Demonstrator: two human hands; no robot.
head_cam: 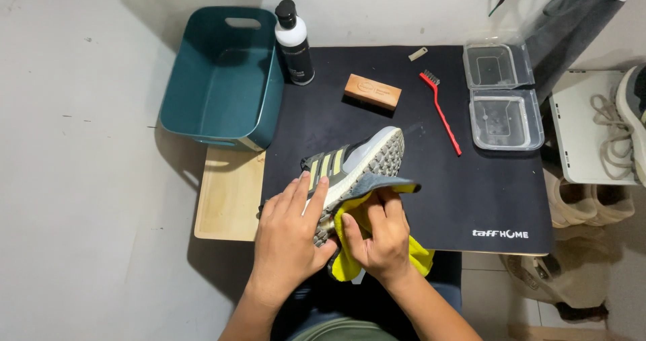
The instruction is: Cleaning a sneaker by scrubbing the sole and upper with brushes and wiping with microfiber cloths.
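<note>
- My left hand (pixel 286 240) lies flat over the heel end of the shoe (pixel 353 166), fingers spread along its side, steadying it; this grip presses rather than pinches
- My right hand (pixel 380 237) is closed on the cloth (pixel 350 260), thumb and fingers bunching it against the sole; the grey face of the cloth folds over the sole's edge just above my fingers, the yellow face hangs below my palm
- The shoe is tipped on its side, sole turned to the right and up, toe pointing away from me; it sits between both hands, near the front edge of the mat (pixel 484 193)
- The mat is black and covers most of a small wooden counter (pixel 225 200); bare wood shows at the left; the floor around is pale grey, a pale wall at the far side
- A teal bin (pixel 222 79) sits at the far left, partly on the counter
- Beyond the shoe: a bottle (pixel 294 42) with black cap, a wooden brush (pixel 372 91), a red brush (pixel 441 109), two clear tubs (pixel 505 95); all well apart from my hands
- At the right edge, another shoe (pixel 629 122) with loose laces on a white stand
</note>
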